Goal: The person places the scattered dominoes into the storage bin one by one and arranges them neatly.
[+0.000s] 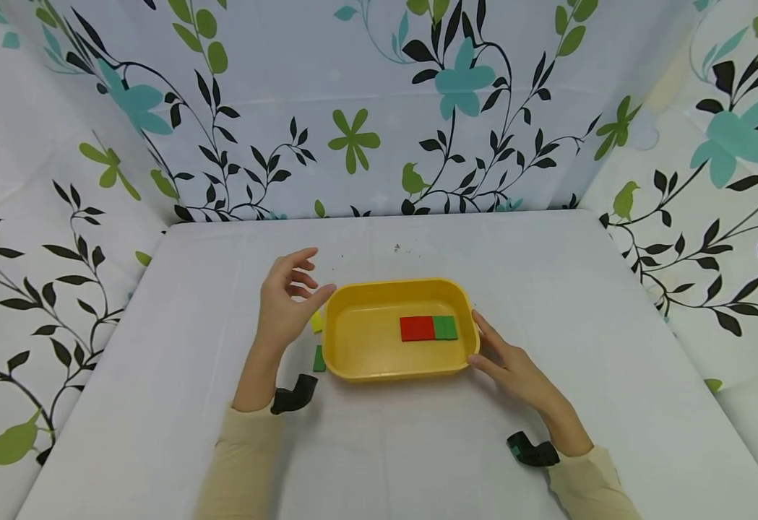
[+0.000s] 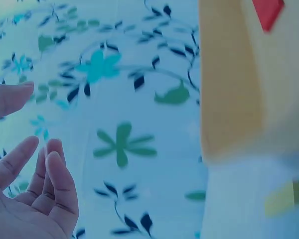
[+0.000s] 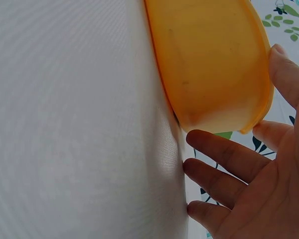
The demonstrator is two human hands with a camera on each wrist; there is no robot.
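Gripping the yellow tray (image 1: 365, 336) endwise, the right hand (image 1: 514, 367) is apparently steadying it well. The left hand (image 1: 285, 305) is hovering, its grip wide.

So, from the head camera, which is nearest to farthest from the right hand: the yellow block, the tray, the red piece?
1. Tray: nearest; the right hand touches its right end.
2. Red piece: inside the tray, just right of its middle.
3. Yellow block: farthest, outside the tray by its left end.

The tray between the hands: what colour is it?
Yellow; the tray shows best in the head view.
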